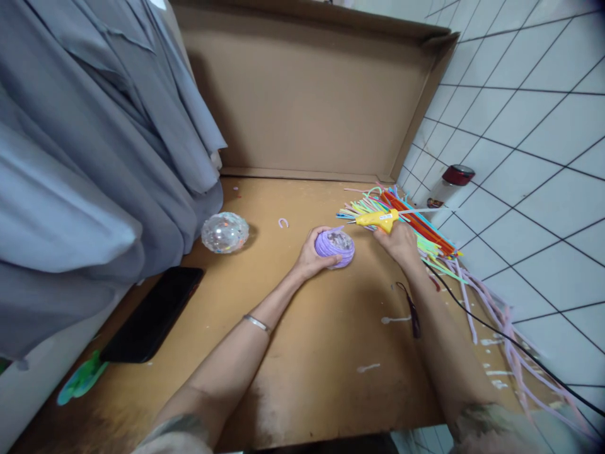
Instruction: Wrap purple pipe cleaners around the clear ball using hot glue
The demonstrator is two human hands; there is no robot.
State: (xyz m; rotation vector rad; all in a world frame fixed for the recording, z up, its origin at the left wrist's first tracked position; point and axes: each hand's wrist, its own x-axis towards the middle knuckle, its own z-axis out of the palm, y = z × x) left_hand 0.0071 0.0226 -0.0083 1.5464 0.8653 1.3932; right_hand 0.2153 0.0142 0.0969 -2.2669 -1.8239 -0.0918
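Observation:
My left hand (312, 254) is wrapped round the left side of a round purple object (336, 257) covered in coiled fuzzy strands. A paler, greyish area shows at its top. To its right, my right hand (401, 241) grips a yellow glue gun (378, 219) by the handle. The gun's metal tip points left, just above and right of the purple object, and does not touch it. A whitish glue stick sticks out of the gun's back. Behind the gun lies a pile of coloured pipe cleaners (420, 233).
A clear ball (225, 232) and a black phone (154, 315) lie at the left by a grey curtain (94, 145). Cardboard (307, 94) stands behind. A lidded jar (449, 186), loose purple strands (508, 340) and a black cable (486, 326) are at the right.

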